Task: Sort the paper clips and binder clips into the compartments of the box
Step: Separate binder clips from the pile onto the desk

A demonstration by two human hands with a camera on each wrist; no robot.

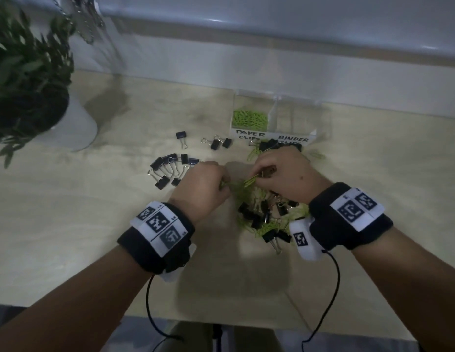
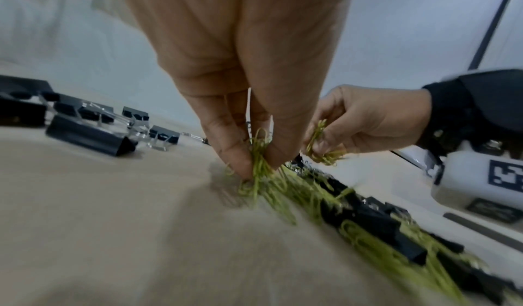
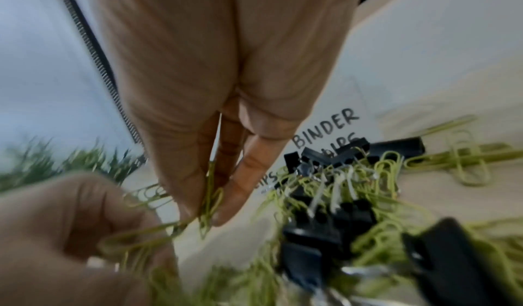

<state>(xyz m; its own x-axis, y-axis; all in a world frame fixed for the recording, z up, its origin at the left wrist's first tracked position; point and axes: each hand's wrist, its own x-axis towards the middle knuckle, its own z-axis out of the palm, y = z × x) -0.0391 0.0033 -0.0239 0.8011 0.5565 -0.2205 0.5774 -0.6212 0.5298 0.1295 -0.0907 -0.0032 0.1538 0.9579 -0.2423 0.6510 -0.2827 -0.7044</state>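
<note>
Left hand (image 1: 201, 184) pinching a tuft of green paper clips (image 2: 261, 165) at the table (image 1: 94, 224); right hand (image 1: 284, 174) pinching another small bunch just beside it. Mixed pile (image 1: 264, 214) of paper clips and black binder clips (image 1: 168, 168) lying under and near both hands, box (image 1: 277, 120) behind, some paper clips already in its left compartment. Probably light, springy wire, prone to tangle and slip: best pinched as a bunch by the loops, lifted slowly so snagged ones drop free

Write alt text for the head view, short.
Both hands, left hand and right hand, pinch green paper clips above a mixed pile on a pale table. Behind, a clear box holds green clips in its "PAPER CLIPS" compartment; black binder clips lie left.
</note>
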